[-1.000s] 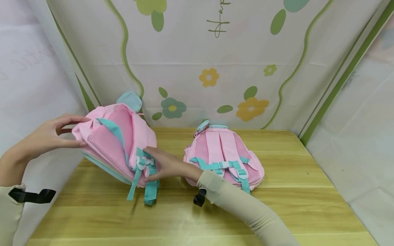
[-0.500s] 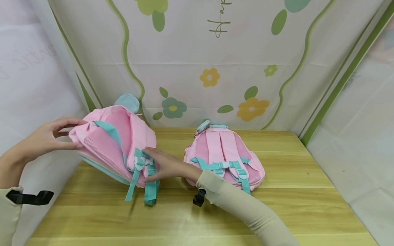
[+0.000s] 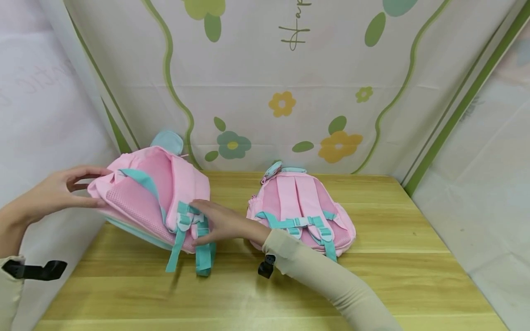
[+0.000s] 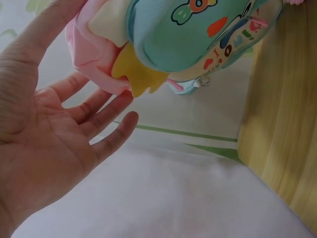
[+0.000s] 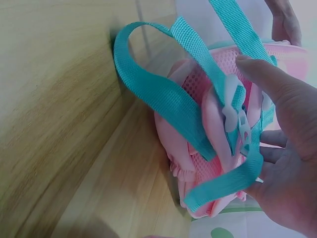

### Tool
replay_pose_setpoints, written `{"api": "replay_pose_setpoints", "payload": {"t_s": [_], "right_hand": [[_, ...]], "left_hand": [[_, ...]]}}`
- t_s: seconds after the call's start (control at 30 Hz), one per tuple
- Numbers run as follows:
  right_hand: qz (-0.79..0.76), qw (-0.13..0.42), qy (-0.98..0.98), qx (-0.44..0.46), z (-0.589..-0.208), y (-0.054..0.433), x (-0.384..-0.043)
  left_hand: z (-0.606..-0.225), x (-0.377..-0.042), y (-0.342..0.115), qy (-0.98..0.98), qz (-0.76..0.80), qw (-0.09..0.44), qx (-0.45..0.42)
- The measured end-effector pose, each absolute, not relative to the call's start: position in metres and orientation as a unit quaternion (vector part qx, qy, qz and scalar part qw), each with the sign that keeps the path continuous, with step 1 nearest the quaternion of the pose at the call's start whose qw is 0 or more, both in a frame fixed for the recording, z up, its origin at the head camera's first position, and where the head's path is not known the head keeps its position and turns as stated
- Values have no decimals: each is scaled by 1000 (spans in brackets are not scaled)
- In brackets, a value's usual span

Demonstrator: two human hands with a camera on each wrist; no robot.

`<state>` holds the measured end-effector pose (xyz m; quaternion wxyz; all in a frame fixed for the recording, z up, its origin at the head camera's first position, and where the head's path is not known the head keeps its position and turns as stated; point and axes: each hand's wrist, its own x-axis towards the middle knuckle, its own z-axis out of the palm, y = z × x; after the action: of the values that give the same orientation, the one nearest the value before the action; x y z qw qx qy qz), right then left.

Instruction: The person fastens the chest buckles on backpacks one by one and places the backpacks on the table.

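A pink child's backpack [image 3: 141, 209] leans tilted at the left, its mesh back and teal straps [image 3: 204, 255] facing me. My left hand [image 3: 54, 193] pinches its left end between thumb and fingers. At the right end my right hand [image 3: 227, 223] grips it beside the strap buckles, thumb low and fingers on the upper side. The left wrist view reveals the teal printed front [image 4: 183, 39] and a yellow crown-shaped piece [image 4: 136, 74] near my left fingers. Two teal strap ends [image 5: 158, 94] hang loose near the table in the right wrist view.
A second pink backpack [image 3: 304, 195] with teal straps lies back side up, right of my right hand and partly behind its forearm. The wooden table [image 3: 397, 285] meets a flower-printed cloth wall [image 3: 248, 69] behind and white cloth sides [image 3: 488, 184].
My left hand has moved lower and slightly left, bringing the backpack's left end down with it. The right hand stays almost in place. The second backpack has not moved.
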<state>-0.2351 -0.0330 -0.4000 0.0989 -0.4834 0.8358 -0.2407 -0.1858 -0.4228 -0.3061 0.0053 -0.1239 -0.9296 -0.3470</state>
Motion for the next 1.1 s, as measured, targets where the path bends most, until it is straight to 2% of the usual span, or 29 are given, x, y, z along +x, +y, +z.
{"api": "replay_pose_setpoints", "payload": {"t_s": [0.5, 0.77, 1.1], "right_hand": [[-237, 117, 846, -463, -398, -30, -232], [-222, 106, 849, -467, -399, -25, -232], [-208, 119, 853, -463, -398, -15, -230]], "left_hand": [[-320, -184, -428, -915, -377, 1, -144], [-332, -185, -429, -916, -374, -15, -143], [-345, -187, -418, -904, -393, -33, -165]]}}
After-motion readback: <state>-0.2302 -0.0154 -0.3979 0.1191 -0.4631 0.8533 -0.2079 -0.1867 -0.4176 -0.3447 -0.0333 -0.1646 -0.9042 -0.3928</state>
